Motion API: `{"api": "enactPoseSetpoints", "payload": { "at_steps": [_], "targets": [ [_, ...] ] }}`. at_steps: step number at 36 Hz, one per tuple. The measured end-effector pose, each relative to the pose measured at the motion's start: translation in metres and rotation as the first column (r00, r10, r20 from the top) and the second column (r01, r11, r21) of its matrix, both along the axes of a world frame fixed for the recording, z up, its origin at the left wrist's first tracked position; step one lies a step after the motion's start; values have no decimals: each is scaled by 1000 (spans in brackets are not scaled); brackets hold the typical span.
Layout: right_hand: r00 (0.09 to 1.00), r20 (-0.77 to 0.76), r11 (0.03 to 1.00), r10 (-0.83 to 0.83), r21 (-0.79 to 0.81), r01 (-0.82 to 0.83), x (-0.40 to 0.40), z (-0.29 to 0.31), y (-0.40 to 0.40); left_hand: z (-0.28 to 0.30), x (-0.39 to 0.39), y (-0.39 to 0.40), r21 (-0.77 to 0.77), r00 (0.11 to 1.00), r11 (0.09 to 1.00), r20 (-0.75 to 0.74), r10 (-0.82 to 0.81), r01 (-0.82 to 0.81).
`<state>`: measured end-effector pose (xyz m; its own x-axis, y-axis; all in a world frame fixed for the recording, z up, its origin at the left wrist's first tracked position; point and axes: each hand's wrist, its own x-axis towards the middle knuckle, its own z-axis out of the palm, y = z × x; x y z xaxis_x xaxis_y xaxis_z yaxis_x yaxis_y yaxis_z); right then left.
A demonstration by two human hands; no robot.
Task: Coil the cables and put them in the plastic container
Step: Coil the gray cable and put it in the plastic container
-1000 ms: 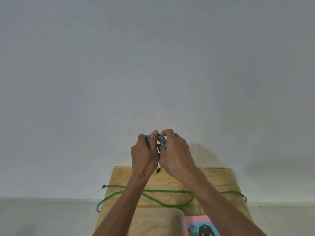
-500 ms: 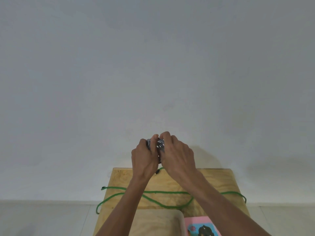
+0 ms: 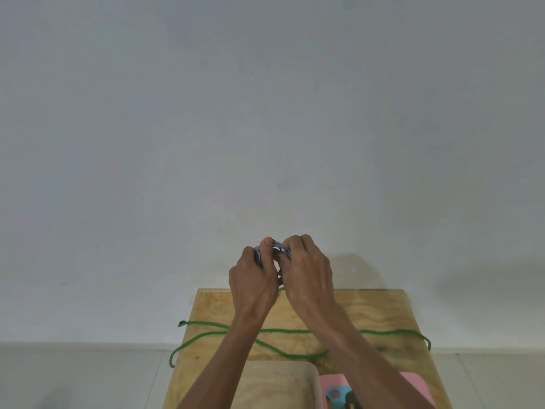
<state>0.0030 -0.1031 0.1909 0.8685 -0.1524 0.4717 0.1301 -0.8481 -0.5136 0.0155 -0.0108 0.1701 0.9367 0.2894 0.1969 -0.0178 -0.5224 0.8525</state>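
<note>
Both hands are raised above the far edge of a wooden table [image 3: 380, 311]. My left hand [image 3: 253, 278] and my right hand [image 3: 308, 270] are closed together around a small coil of grey cable [image 3: 278, 250], mostly hidden by the fingers. A long green cable [image 3: 295, 331] lies uncoiled across the table, with loops hanging past both side edges. Part of a beige plastic container [image 3: 295, 379] shows at the near edge, under my left forearm.
A pink item with a colourful picture [image 3: 336, 388] sits to the right of the container. A plain white wall stands right behind the table. Pale floor tiles show on both sides.
The hands stay together on the grey coil and have shifted slightly. The short dangling cable end seen below them earlier is no longer visible.
</note>
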Motion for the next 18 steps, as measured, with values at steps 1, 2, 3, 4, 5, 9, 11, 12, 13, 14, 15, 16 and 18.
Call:
{"api": "enactPoseSetpoints", "payload": {
  "at_steps": [1, 2, 3, 4, 5, 9, 11, 12, 13, 14, 15, 16, 18],
  "targets": [
    [1000, 19, 1000, -1, -14, 1, 0, -3, -1, 1, -1, -2, 9, 1000, 1000, -6, 8, -8],
    [999, 33, 1000, 0, -22, 1, -1, -5, -2, 2, -2, -5, 18, 1000, 1000, -11, 17, -17],
    [999, 35, 1000, 4, -18, -4, -1, -8, -4, 2, -3, -7, 26, 1000, 999, -15, 22, -22],
    [1000, 25, 1000, 10, -7, -10, -1, -10, -5, 1, -4, -10, 31, 1000, 999, -18, 24, -23],
    [1000, 10, 1000, 13, 1, -13, -2, -13, -7, -1, -5, -11, 36, 999, 999, -25, 26, -25],
    [990, -139, 999, 16, 51, -9, -7, -24, -13, -14, -12, -18, 60, 999, 998, -35, 38, -35],
    [974, -223, 990, 51, 138, -20, -10, -31, -17, -17, -18, -23, 82, 998, 996, -39, 44, -41],
    [970, -233, 983, 73, 180, -30, -12, -35, -20, -19, -20, -25, 93, 998, 995, -41, 45, -41],
    [970, -227, 976, 89, 215, -39, -14, -38, -22, -21, -22, -27, 106, 998, 994, -46, 44, -39],
    [971, -219, 970, 95, 240, -41, -15, -41, -24, -24, -24, -28, 121, 998, 992, -51, 41, -35],
    [973, -213, 966, 95, 257, -38, -17, -44, -25, -26, -26, -29, 134, 998, 991, -59, 38, -30],
    [973, -208, 964, 97, 263, -40, -19, -48, -26, -28, -27, -30, 142, 997, 990, -64, 34, -25],
    [973, -201, 965, 113, 255, -59, -23, -56, -28, -32, -32, -33, 158, 997, 987, -77, 21, -9]
  ]
}}
